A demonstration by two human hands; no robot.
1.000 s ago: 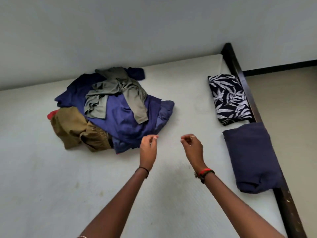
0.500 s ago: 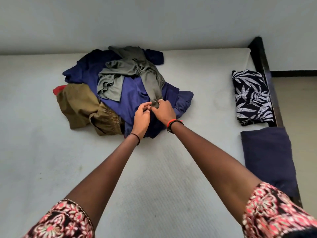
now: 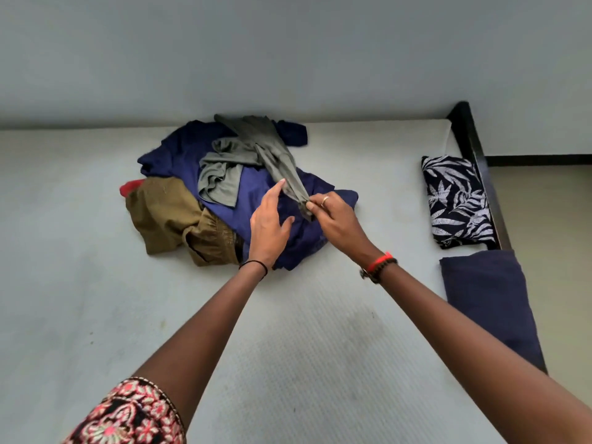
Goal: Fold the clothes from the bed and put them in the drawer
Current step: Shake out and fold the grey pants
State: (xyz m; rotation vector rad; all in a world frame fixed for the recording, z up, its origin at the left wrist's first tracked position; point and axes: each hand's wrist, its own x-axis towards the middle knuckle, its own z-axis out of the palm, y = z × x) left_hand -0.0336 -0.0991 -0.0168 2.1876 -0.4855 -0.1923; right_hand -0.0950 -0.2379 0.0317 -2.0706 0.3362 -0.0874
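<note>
A heap of unfolded clothes lies on the white mattress [image 3: 96, 315]: a grey-green garment [image 3: 230, 165] on top, a blue one [image 3: 256, 190] under it, a brown one [image 3: 166, 216] at the left with a bit of red cloth [image 3: 129, 187]. My right hand [image 3: 336, 219] pinches the near end of the grey-green garment and lifts it into a taut strip. My left hand [image 3: 269, 222] hovers beside it with straight fingers, the fingertips touching the strip.
Two folded pieces lie at the bed's right edge: a black-and-white leaf-print one [image 3: 456, 200] and a navy one [image 3: 490, 299]. A dark wooden bed frame [image 3: 474, 149] runs along that side. A pale wall [image 3: 288, 52] stands behind the bed.
Both hands reached from above the bare mattress to the heap. The right hand took hold of the grey-green garment's end and pulled it up; the left hand let go and spread its fingers.
</note>
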